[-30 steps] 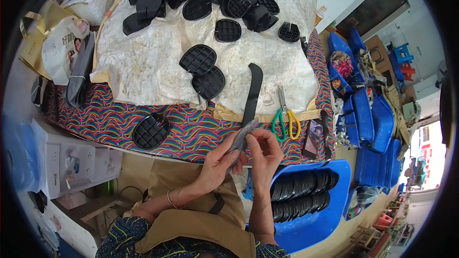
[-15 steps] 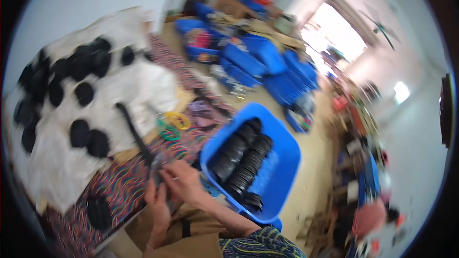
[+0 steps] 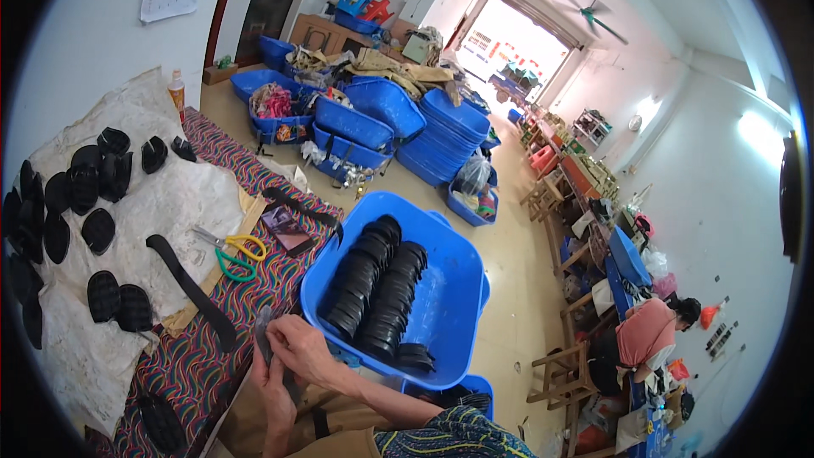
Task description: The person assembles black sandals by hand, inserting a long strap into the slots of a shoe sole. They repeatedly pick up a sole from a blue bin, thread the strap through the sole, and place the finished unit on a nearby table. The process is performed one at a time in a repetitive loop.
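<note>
Close to my body, both hands are together over my lap at the table's near edge. My left hand (image 3: pixel 274 397) grips a small dark grey flat piece (image 3: pixel 264 327) whose exact kind I cannot tell. My right hand (image 3: pixel 303 351) pinches at the same piece from the right, its fingertips pressed together. A long black strip (image 3: pixel 193 290) lies on the patterned cloth beside them. Scissors (image 3: pixel 236 255) with green and yellow handles rest farther up. To the right, a blue basin (image 3: pixel 451 305) holds two long rows of stacked black curved pads (image 3: pixel 387 309).
Several black pads (image 3: pixel 98 231) are spread on a white sheet (image 3: pixel 170 195) at left. A phone (image 3: pixel 287 230) lies near the basin. More blue basins (image 3: pixel 441 140) are piled beyond. At far right, a person (image 3: pixel 646 335) bends over a workbench beside wooden stools (image 3: pixel 564 373).
My view has turned and sharpened, so the room appears shifted. The black strip's near end, beside the held piece before, now lies apart from my hands. Both hands still hold the grey piece.
</note>
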The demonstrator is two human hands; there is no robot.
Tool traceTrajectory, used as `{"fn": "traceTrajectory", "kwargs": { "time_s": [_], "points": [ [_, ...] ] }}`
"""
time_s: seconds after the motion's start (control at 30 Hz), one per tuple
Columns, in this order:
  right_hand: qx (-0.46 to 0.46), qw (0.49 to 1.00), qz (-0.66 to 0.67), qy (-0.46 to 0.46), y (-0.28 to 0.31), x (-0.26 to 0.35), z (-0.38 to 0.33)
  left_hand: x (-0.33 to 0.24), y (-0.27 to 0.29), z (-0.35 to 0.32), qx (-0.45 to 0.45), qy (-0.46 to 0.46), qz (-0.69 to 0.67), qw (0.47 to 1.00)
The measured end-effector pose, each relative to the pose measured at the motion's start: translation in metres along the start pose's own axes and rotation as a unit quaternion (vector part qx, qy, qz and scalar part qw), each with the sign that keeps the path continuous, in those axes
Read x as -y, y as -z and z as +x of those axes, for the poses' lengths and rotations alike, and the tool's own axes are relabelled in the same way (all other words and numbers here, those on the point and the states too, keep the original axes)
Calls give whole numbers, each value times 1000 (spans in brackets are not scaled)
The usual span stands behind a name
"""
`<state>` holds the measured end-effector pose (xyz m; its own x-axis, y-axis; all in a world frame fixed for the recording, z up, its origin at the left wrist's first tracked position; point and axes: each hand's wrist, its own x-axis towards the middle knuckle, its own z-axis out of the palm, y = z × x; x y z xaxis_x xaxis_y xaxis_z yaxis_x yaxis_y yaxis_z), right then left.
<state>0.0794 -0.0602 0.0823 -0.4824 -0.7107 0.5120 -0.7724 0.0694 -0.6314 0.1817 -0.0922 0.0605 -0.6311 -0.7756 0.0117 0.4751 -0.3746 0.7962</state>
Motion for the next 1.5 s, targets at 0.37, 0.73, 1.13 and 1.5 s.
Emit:
{"fn": "traceTrajectory", "kwargs": {
  "time_s": [0.37, 0.73, 1.13, 1.5],
  "points": [
    [75, 977, 177, -92, 16, -18, 11, 9, -17, 10, -28, -2, 3, 1000],
    [91, 925, 289, -231, 35, -38, 25, 22, -26, 24, -38, 104, 27, 993],
    [27, 985, 168, 5, 12, -75, 16, 41, -10, 33, -39, 112, 82, 990],
    [136, 964, 215, 73, 25, -73, 18, -4, -23, 45, -14, 148, -78, 986]
  ]
}}
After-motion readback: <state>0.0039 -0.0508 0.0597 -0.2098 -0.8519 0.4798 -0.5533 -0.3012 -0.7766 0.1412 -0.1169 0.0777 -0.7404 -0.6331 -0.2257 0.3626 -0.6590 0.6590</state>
